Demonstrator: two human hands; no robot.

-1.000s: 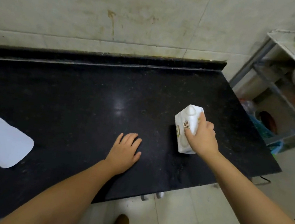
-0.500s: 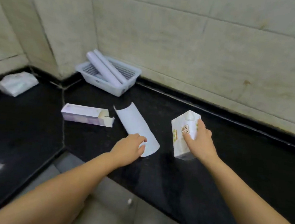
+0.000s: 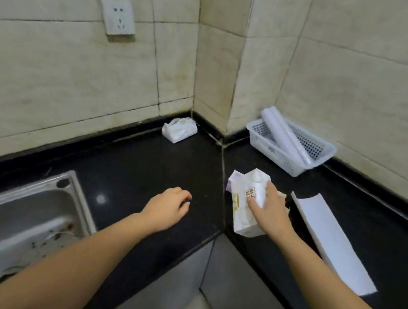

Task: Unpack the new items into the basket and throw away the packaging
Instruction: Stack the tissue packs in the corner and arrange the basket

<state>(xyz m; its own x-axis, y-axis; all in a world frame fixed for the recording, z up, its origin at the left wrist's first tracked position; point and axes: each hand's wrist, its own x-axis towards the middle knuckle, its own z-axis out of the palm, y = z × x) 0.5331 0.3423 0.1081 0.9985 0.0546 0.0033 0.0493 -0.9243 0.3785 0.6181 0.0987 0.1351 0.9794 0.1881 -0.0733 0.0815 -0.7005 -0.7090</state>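
Note:
My right hand [image 3: 269, 211] grips a white tissue pack [image 3: 246, 212] with green and gold print, held just above the black counter [image 3: 144, 167] near its inner corner. Behind the pack peeks a purple-and-white carton [image 3: 233, 182], mostly hidden. My left hand [image 3: 169, 208] hovers over the counter left of the pack, fingers loosely curled, holding nothing. A white mesh basket [image 3: 324, 151] stands by the right wall with white rolls [image 3: 284, 138] in it. A long white roll [image 3: 333, 243] lies on the counter to the right of my right hand.
A second tissue pack [image 3: 180, 128] lies in the far corner against the wall. A steel sink [image 3: 9, 220] is set into the counter at the left. A wall socket [image 3: 117, 16] hangs above. The counter's inner edge drops to the floor below my arms.
The view has swung left, from the counter's right end to its corner and sink. My right hand keeps hold of the tissue pack. My left hand has come off the white roll.

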